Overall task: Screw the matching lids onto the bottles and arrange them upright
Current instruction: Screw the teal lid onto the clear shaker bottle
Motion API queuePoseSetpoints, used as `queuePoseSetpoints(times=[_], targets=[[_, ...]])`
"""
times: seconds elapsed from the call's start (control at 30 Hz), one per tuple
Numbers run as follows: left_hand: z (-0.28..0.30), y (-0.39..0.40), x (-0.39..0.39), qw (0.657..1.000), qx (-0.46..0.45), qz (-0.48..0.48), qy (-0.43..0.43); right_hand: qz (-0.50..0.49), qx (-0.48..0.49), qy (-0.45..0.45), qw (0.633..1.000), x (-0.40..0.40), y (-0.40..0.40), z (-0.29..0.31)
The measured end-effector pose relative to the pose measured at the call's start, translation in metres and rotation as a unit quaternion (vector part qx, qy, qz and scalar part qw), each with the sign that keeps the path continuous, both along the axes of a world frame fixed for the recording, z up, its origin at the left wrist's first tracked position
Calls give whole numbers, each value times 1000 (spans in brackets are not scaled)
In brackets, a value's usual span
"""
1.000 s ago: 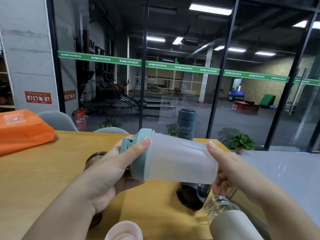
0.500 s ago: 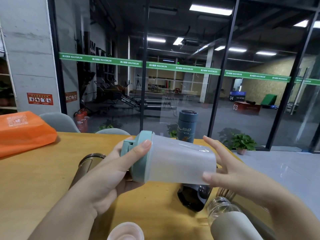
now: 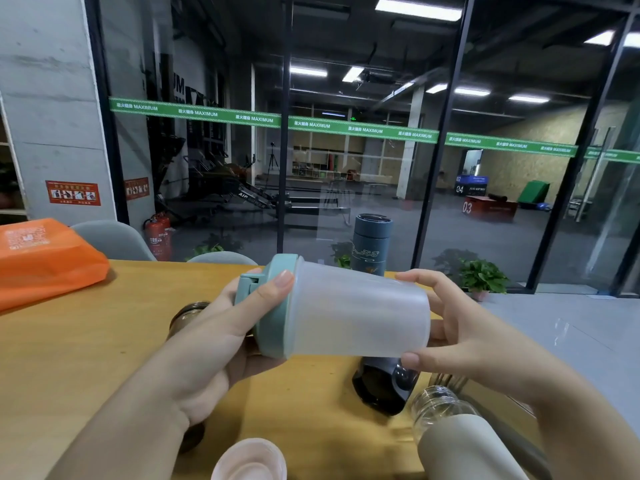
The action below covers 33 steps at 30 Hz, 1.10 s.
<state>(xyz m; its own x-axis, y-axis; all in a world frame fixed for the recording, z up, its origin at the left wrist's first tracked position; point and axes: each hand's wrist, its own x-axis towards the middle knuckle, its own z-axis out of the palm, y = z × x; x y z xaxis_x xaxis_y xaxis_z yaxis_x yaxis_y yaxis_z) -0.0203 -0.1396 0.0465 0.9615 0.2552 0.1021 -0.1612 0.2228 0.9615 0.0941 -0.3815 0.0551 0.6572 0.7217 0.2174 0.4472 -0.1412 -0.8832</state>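
Note:
I hold a frosted white shaker bottle [image 3: 356,311] sideways above the wooden table [image 3: 86,341]. Its teal lid [image 3: 272,306] sits on the bottle's left end. My left hand [image 3: 221,337] grips that lid, thumb over its rim. My right hand [image 3: 460,327] grips the bottle's base, thumb below and fingers on top. A dark blue flask [image 3: 371,244] stands upright with its lid on at the table's far edge. A brown bottle [image 3: 185,315] lies behind my left hand. A black lid [image 3: 382,386], a clear glass bottle with a beige sleeve [image 3: 450,424] and a pink cup-like lid [image 3: 251,460] lie near me.
An orange bag [image 3: 41,258] lies at the table's far left. Grey chair backs [image 3: 114,239] stand behind the table, before a glass wall. The table's right edge runs close to the beige-sleeved bottle.
My right hand has shifted its hold on the bottle's base, its thumb coming round underneath. The bottle has tilted slightly. My left hand keeps its grip on the teal lid.

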Motion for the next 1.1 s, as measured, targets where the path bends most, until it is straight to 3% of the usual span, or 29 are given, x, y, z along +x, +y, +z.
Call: queuePoseSetpoints(times=[0.5, 0.83, 0.97, 1.1], targets=[[0, -1, 1, 1000, 16, -18, -16, -29, -23, 7, 999, -7, 1, 3], [-4, 0, 3, 999, 24, -30, 3, -54, -129, 54, 989, 1, 5, -6], [-2, 0, 1, 1000, 12, -18, -3, -70, -79, 41, 994, 2, 2, -4], [2, -1, -1, 1000, -16, -4, 1, -10, -24, 6, 1000, -2, 1, -1]])
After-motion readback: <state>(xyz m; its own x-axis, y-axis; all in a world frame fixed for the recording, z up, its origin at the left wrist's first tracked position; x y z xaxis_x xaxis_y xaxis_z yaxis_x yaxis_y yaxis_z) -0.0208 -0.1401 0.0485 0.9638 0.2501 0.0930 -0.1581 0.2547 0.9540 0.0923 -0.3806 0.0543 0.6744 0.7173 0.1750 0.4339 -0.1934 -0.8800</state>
